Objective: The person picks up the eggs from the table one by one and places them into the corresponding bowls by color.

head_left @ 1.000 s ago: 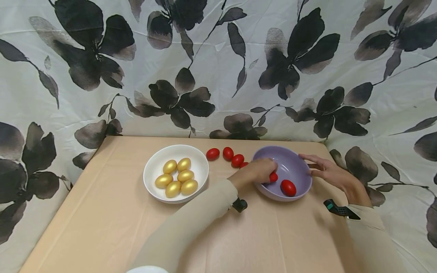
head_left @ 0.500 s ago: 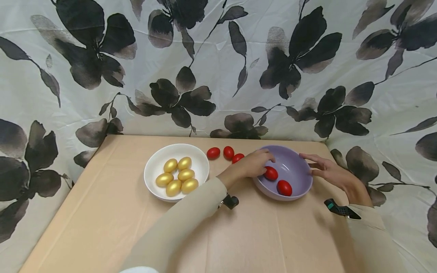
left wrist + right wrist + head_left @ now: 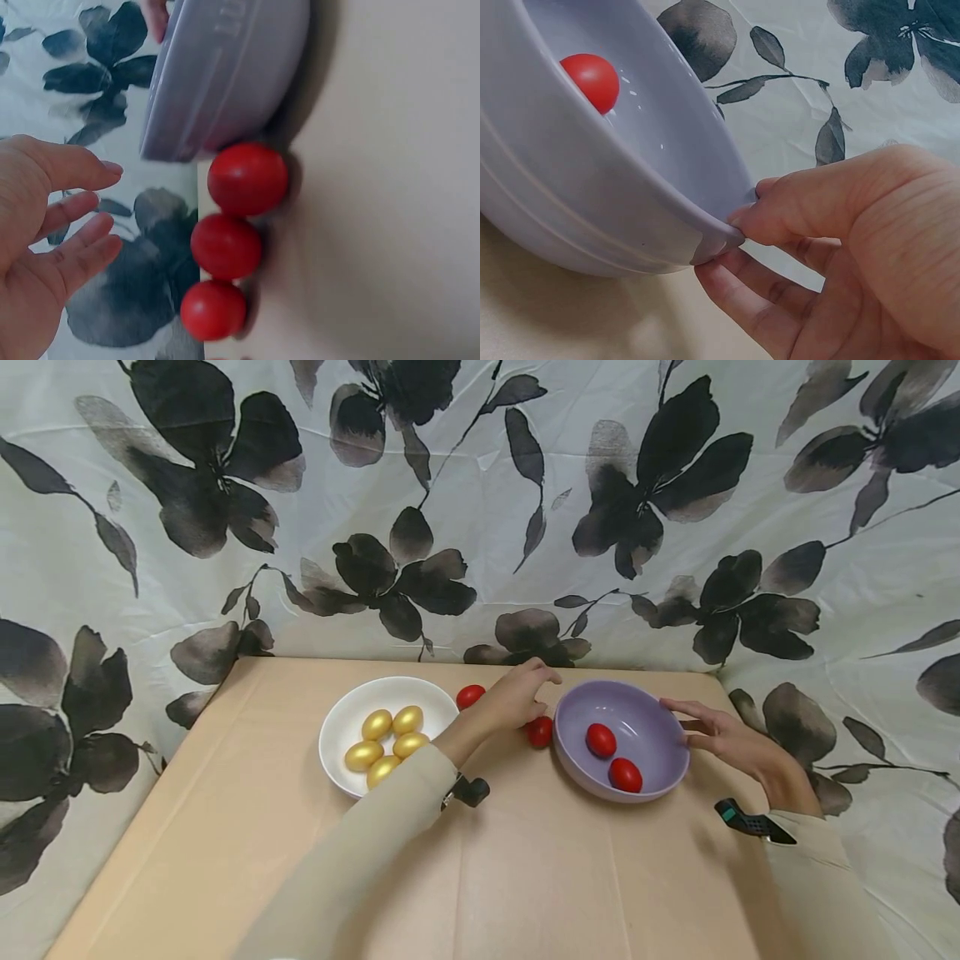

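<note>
1. closest in are the left sleeve (image 3: pixel 352 860) and the right sleeve (image 3: pixel 821 889), both pale, with a small dark device (image 3: pixel 469 791) at the left wrist and another dark device (image 3: pixel 752 823) at the right.
2. the right hand (image 3: pixel 723 739) grips the far-right side of the purple bowl (image 3: pixel 652 731); its fingers are closed on the rim, thumb on top and the others against the outer wall.
3. two red eggs (image 3: pixel 625 775) lie inside that bowl, near each other on its bottom.
4. the left hand (image 3: pixel 510 697) hangs between the two bowls; its fingers are parted and slightly bent, with nothing in them, and the left wrist view shows them apart from the eggs on the desk (image 3: pixel 540 885).
5. three more red eggs stand out in a row in that wrist view, the nearest red egg (image 3: pixel 247 178) right by the purple bowl, and a red sliver shows at the bottom edge.
6. to the left, the white bowl (image 3: pixel 336 722) holds gold eggs (image 3: pixel 377 724), partly covered by the sleeve.
7. behind the desk hangs a white cloth (image 3: pixel 487 485) with dark flowers.
</note>
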### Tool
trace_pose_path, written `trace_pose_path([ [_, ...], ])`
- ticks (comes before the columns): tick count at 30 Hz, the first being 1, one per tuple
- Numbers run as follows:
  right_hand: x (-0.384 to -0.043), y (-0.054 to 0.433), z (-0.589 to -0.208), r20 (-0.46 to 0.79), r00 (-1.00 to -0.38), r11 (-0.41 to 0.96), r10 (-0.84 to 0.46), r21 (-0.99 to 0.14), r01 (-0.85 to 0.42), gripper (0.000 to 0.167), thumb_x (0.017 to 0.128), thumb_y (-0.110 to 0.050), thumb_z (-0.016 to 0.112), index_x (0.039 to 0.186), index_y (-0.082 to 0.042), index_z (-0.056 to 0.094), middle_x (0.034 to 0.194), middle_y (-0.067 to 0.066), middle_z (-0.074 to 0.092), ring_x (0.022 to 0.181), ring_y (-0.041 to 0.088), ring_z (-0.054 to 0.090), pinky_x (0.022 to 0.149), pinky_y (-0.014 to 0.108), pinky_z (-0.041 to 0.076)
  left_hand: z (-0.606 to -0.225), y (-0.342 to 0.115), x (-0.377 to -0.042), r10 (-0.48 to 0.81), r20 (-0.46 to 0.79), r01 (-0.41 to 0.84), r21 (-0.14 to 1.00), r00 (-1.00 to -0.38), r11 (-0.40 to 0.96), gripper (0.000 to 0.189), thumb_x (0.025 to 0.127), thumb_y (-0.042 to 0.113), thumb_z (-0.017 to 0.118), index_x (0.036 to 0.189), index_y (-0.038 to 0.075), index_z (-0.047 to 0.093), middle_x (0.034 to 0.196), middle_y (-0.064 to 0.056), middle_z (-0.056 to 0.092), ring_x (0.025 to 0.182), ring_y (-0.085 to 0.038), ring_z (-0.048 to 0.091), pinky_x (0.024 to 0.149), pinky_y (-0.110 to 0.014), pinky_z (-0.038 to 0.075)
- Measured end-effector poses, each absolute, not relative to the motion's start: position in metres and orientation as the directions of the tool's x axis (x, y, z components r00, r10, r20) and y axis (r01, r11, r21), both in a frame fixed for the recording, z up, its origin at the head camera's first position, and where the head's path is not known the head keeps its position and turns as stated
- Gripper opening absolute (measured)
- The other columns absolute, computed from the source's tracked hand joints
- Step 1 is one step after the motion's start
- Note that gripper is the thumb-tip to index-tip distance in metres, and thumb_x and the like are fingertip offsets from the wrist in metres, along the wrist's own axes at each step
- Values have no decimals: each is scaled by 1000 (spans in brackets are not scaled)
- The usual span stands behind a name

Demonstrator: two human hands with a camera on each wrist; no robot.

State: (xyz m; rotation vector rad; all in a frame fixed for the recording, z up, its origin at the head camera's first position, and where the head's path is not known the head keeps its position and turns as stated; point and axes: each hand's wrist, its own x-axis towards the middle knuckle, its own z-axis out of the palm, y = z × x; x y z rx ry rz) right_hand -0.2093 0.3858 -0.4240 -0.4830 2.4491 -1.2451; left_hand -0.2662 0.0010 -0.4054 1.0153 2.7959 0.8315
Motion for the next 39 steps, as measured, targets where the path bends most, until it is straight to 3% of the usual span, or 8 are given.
trace_pose_path([
  [7, -207, 386, -422, -156, -884, 586, -441, -796, -152, 63, 100, -6, 55, 159, -6, 31, 162, 24, 27, 138, 57, 38, 97, 32, 54, -408, -24, -274, 549, 130, 523, 541, -826, 658, 44, 90, 5, 68, 134, 10, 63, 127, -8, 57, 114, -25, 56, 101, -36, 51],
  [11, -207, 387, -423, -154, -884, 574, -441, -806, -146, 63, 100, -6, 55, 158, -4, 31, 162, 24, 27, 139, 58, 36, 96, 25, 52, -411, -35, -279, 499, 122, 475, 556, -858, 682, 46, 87, 4, 70, 133, 8, 63, 130, -10, 57, 115, -28, 55, 100, -38, 51],
  [14, -206, 387, -424, -152, -884, 561, -442, -815, -141, 63, 100, -5, 55, 158, -4, 31, 162, 25, 26, 140, 58, 35, 94, 19, 50, -414, -41, -282, 462, 110, 439, 559, -880, 703, 47, 86, 3, 71, 132, 6, 63, 139, -13, 55, 127, -31, 50, 108, -43, 46],
  [20, -206, 387, -424, -150, -882, 575, -446, -803, -154, 63, 100, -6, 55, 158, -4, 31, 162, 24, 27, 139, 58, 36, 96, 26, 53, -418, -51, -287, 395, 62, 355, 582, -917, 732, 46, 84, -4, 68, 128, 5, 65, 139, -16, 54, 125, -32, 50, 106, -44, 47],
  [25, -206, 388, -424, -143, -881, 575, -451, -801, -164, 63, 100, -7, 55, 158, -5, 31, 162, 24, 27, 138, 58, 37, 96, 26, 53, -420, -54, -290, 381, 11, 331, 521, -924, 787, 41, 85, -4, 64, 125, 2, 68, 126, -17, 62, 118, -34, 54, 104, -45, 45],
  [30, -208, 388, -426, -148, -882, 576, -448, -802, -158, 62, 102, -11, 55, 159, -6, 30, 162, 24, 26, 138, 59, 36, 96, 23, 52, -419, -55, -290, 400, -14, 338, 507, -917, 793, 41, 85, -4, 63, 125, 1, 68, 124, -18, 64, 115, -33, 55, 102, -44, 45],
  [35, -209, 388, -425, -157, -887, 594, -434, -790, -151, 63, 101, -11, 56, 159, -8, 31, 162, 24, 27, 138, 58, 37, 98, 32, 53, -419, -54, -290, 412, -40, 348, 465, -910, 814, 40, 86, -3, 61, 125, 1, 68, 123, -18, 65, 116, -34, 54, 103, -45, 45],
  [39, -209, 387, -425, -156, -890, 593, -428, -791, -147, 63, 101, -10, 57, 159, -9, 32, 162, 23, 27, 139, 57, 38, 98, 30, 53, -419, -52, -286, 398, -98, 339, 364, -912, 868, 32, 86, 1, 63, 117, 2, 70, 115, -15, 66, 106, -35, 58, 90, -45, 52],
])
